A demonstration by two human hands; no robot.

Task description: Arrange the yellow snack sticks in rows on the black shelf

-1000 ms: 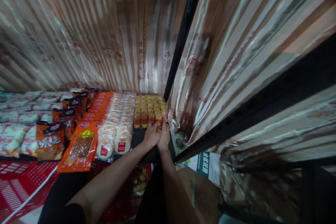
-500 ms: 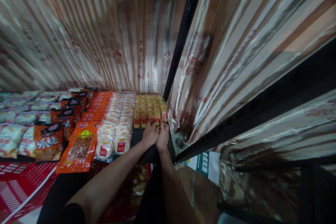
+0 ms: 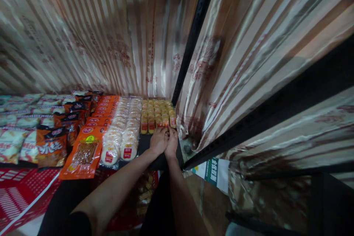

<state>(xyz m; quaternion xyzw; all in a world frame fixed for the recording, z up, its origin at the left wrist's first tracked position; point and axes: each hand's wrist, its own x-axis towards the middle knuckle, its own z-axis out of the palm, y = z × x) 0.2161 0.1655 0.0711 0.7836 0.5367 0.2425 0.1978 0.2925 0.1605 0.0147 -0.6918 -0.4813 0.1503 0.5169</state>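
Observation:
Small yellow snack packs stand in close rows at the right end of the dark shelf. At the front of these rows, my left hand and my right hand meet side by side. Their fingers are curled and closed around a small yellow pack, which they mostly hide. To the left of my hands lie clear packs of round white rice crackers with red labels. Beyond those is a column of orange snack packets, the front one jutting past the shelf edge.
Orange-and-black bags and white snack bags fill the left of the shelf. A red basket stands below, in front. Black metal posts and printed plastic sheeting border the back and right.
Both hands stay at the front of the yellow packs, with only slight finger movement. The view has shifted a little.

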